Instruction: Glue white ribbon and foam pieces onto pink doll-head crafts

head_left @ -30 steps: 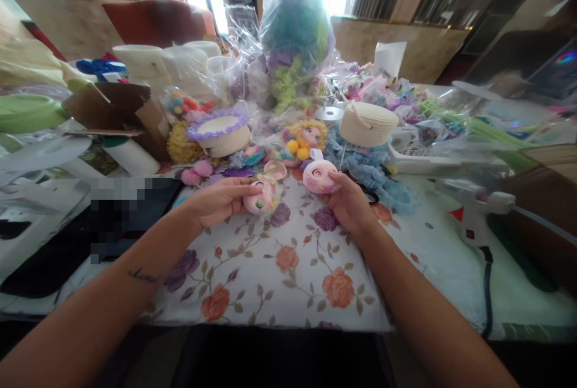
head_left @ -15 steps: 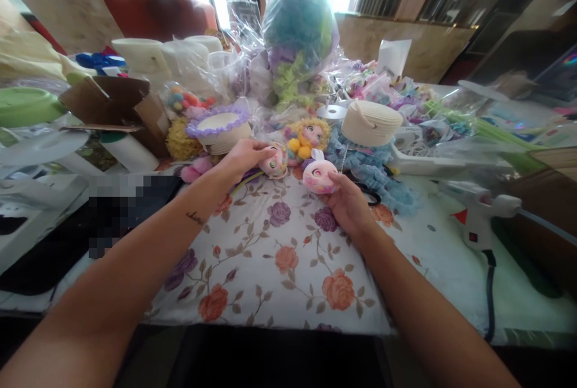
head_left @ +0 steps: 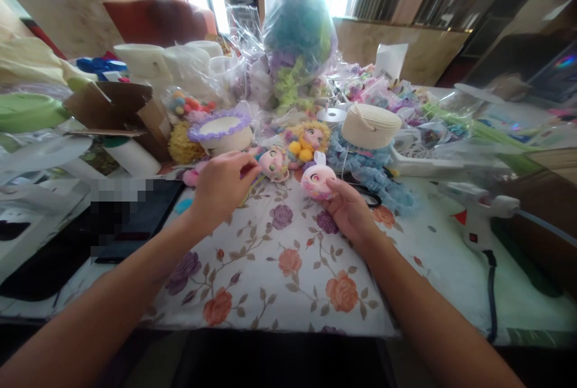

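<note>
My right hand (head_left: 354,210) grips a pale pink doll head (head_left: 317,182) with a painted eye and a white ribbon loop on top, held above the flowered cloth (head_left: 265,237). My left hand (head_left: 225,186) has its fingers curled and pinched; whatever lies between them, if anything, is too small to make out. Just right of its fingertips rests another doll head (head_left: 273,163) with green eyes, apart from the fingers as far as I can see. Behind the two heads lies a yellow-haired doll (head_left: 313,135) with yellow pompoms.
A woven basket (head_left: 228,138) with purple trim and a plain cream one (head_left: 372,125) stand behind, with blue ruffled fabric (head_left: 365,165) below the latter. On the right lies a glue gun (head_left: 478,213). A cardboard box (head_left: 112,114) and a dark tablet-like object (head_left: 148,219) are at left.
My left hand has drawn back left and toward me from the green-eyed doll head, uncovering its face. My right hand still holds the pink head, barely shifted.
</note>
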Demonstrator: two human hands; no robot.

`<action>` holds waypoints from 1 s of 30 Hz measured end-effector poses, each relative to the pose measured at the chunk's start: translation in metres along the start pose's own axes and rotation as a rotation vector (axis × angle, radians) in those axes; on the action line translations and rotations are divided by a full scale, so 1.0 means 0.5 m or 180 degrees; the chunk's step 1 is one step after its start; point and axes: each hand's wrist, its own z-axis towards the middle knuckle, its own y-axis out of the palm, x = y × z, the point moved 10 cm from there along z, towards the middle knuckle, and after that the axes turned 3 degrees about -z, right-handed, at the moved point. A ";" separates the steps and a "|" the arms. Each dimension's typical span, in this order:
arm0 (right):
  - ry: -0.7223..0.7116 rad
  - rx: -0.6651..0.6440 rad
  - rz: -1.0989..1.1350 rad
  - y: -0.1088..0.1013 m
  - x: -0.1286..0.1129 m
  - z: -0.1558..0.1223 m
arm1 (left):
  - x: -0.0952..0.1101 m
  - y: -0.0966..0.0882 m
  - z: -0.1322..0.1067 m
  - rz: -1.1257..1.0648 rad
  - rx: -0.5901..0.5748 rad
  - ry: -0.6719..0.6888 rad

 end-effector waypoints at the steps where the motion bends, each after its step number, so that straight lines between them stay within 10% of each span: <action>1: 0.0004 -0.0007 -0.0010 0.002 0.002 -0.002 | 0.001 0.012 -0.013 0.0312 -0.0118 0.0144; 10: 0.0036 -0.0032 -0.0080 0.005 0.009 -0.004 | -0.021 0.112 -0.041 0.1254 -0.0678 0.0340; 21: 0.0100 0.0004 -0.0108 0.007 0.012 -0.010 | -0.086 0.056 -0.044 0.1021 -0.1873 -0.0494; 30: 0.0064 -0.0008 -0.0188 0.014 0.009 -0.012 | -0.124 -0.033 -0.039 0.0162 -0.0594 -0.0744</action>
